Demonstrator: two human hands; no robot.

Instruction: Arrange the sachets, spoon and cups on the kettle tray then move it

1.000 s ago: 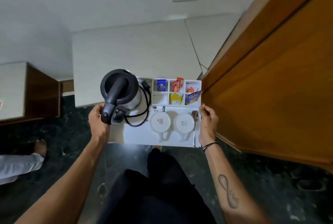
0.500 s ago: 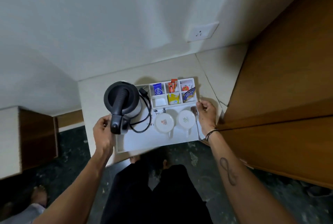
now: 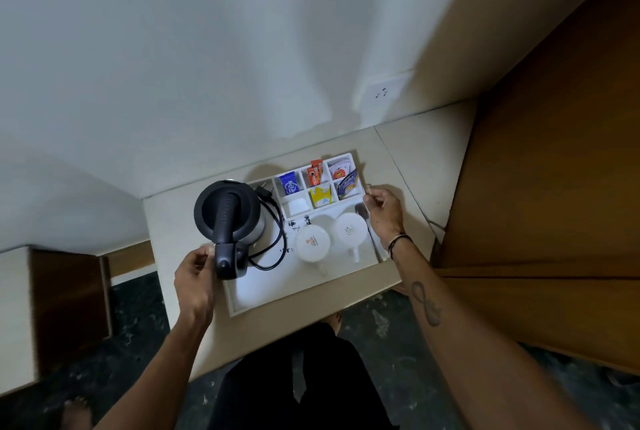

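The tray (image 3: 294, 294) rests flat on the pale tabletop (image 3: 408, 152) near the wall, one kettle (image 3: 227, 213) on it. The left hand (image 3: 194, 277) and right hand (image 3: 382, 211) curl loosely at its sides, gripping nothing, and should lift away gently without nudging. Two upturned cups (image 3: 312, 243), one spoon (image 3: 367, 225) and about six sachets (image 3: 320, 196) sit in place.

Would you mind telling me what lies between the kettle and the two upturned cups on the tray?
In the head view, the kettle's black power cord lies coiled on the tray between it and the cups.
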